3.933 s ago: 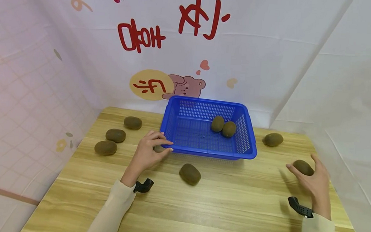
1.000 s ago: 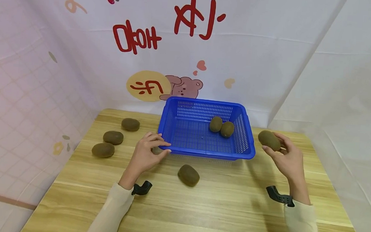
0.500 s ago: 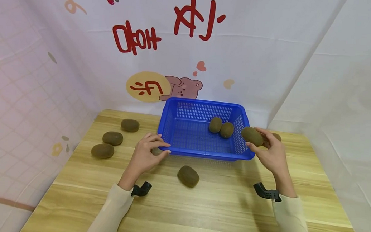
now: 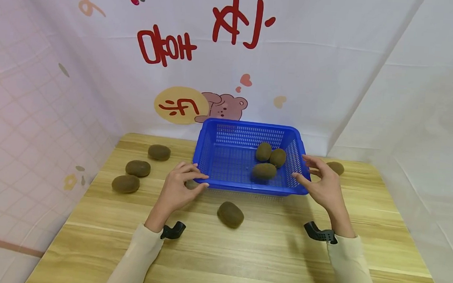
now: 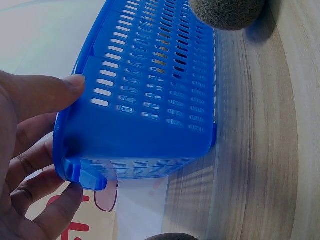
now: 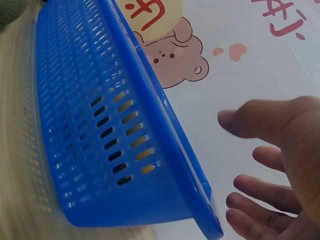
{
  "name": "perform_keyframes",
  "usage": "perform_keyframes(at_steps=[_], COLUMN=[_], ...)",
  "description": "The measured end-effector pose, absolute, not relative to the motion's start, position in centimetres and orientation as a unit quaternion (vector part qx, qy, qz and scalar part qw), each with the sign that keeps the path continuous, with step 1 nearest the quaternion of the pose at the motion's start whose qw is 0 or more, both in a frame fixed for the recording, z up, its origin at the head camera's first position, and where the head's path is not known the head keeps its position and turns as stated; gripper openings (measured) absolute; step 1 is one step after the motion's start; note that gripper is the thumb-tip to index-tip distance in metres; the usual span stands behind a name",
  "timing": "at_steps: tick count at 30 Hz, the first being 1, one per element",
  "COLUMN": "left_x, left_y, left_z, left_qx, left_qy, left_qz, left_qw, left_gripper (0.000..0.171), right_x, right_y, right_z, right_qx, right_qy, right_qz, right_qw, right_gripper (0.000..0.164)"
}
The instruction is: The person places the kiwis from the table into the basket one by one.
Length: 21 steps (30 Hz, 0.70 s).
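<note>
While the left hand (image 4: 176,184) grasps the blue basket (image 4: 247,187) and the right hand (image 4: 326,186) shows released fingers (image 6: 266,194), we judge loading underway, with reaching the rightmost kiwi (image 4: 336,168) due next.

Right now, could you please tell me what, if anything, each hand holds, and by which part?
The left hand holds the blue basket by its rim, at the near-left corner; the right hand holds nothing.

Left hand (image 4: 177,186) in a pinch, right hand (image 4: 325,187) loosely spread
</note>
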<state>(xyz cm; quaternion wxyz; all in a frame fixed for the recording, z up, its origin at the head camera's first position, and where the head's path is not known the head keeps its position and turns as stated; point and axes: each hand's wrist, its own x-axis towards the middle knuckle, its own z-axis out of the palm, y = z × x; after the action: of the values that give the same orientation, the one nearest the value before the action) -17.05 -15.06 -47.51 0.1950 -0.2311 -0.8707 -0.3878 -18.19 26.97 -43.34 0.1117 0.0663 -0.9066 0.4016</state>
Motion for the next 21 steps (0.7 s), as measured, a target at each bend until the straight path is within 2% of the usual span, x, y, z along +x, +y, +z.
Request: perform_keyframes(at_steps=[21], left_x=[-17.0], left_y=[-15.2], left_z=[-47.4], left_qx=[-0.240], left_qy=[-0.865], left_qz=[-0.389], left_qw=[0.205], left_gripper=[0.016], right_x=[-19.0], right_y=[29.6], right_z=[-42.7], right_qx=[0.081], right_qy=[-0.915], right_qz=[0.379], right_qw=[0.109], right_gripper=[0.094])
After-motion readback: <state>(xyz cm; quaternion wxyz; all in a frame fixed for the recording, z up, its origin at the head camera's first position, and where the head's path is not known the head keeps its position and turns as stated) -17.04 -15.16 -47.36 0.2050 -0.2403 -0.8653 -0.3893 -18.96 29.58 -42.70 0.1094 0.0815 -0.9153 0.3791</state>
